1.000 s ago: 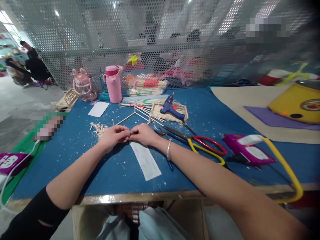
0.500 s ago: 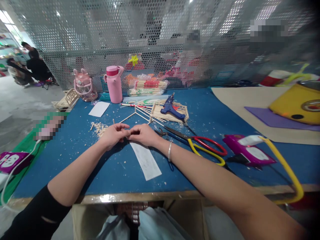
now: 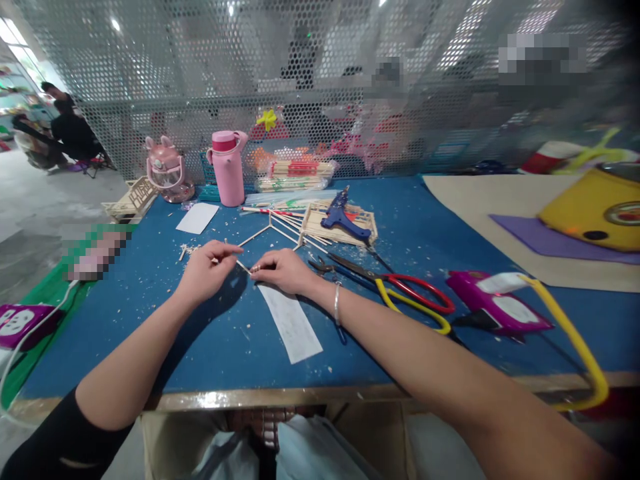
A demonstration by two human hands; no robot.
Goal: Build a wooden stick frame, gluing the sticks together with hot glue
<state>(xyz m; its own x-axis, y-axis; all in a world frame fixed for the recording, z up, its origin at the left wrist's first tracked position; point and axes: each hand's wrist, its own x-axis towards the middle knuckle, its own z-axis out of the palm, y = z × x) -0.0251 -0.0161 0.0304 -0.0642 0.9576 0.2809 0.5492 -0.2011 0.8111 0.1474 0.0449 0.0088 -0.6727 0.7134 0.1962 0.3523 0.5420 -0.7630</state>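
Note:
Thin wooden sticks joined at angles form a frame on the blue table, partly hidden behind my hands. My right hand pinches the near end of a wooden stick that slants toward the left hand. To the left, my left hand hovers near that stick's other end, thumb and forefinger apart. A printed paper strip lies just below the right hand. Stick offcuts are scattered behind the left hand.
A blue glue gun rests on a stick panel. Right of my hands lie pliers and scissors with red and yellow handles. A pink bottle stands at the back. A purple power strip sits at right.
My left hand has drawn back to the left, away from the right hand, baring the stick between them. The right hand stays almost in place.

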